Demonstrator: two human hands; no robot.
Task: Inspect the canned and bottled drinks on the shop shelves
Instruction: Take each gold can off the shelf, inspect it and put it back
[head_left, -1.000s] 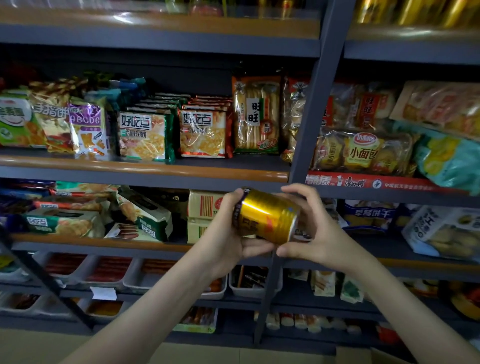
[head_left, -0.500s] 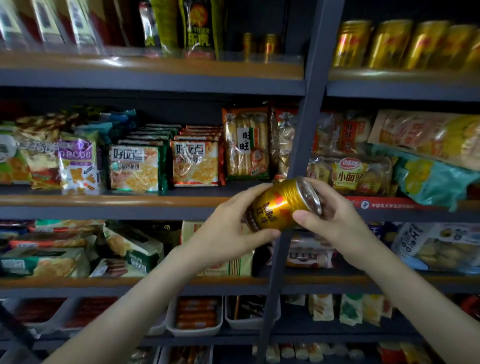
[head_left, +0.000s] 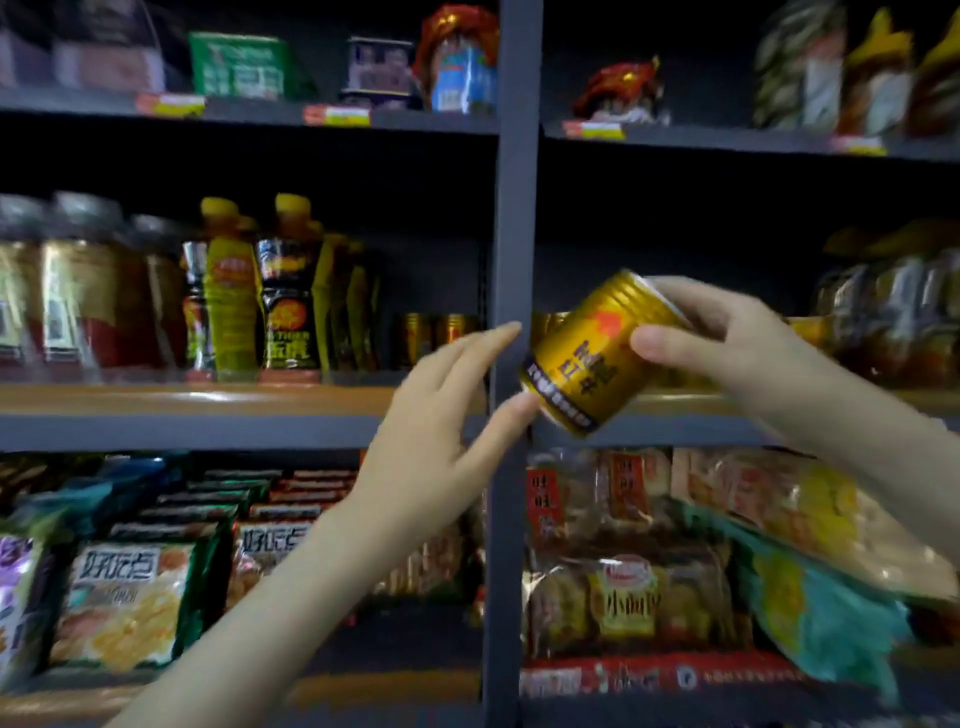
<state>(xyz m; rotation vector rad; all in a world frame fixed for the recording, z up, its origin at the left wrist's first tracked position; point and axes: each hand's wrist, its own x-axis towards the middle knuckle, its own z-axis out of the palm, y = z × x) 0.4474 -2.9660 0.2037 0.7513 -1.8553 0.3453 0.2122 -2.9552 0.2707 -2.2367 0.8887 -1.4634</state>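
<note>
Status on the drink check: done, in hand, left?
Done: nothing shows as finished. In hand: the right hand grips a tilted gold can; the left hand is open, thumb by its base. Left: the bottles and the shelved cans stand on the drinks shelf.

Dark grey metal shelving (head_left: 208, 431) with wood-toned boards, split by an upright post (head_left: 511, 208). Carries yellow-capped plastic bottles (head_left: 228, 291) and small gold cans (head_left: 436, 338) on the middle-left board; below, holds flat printed snack packets (head_left: 130, 597) in rows, bagged bread (head_left: 623, 597) right of the post.
</note>
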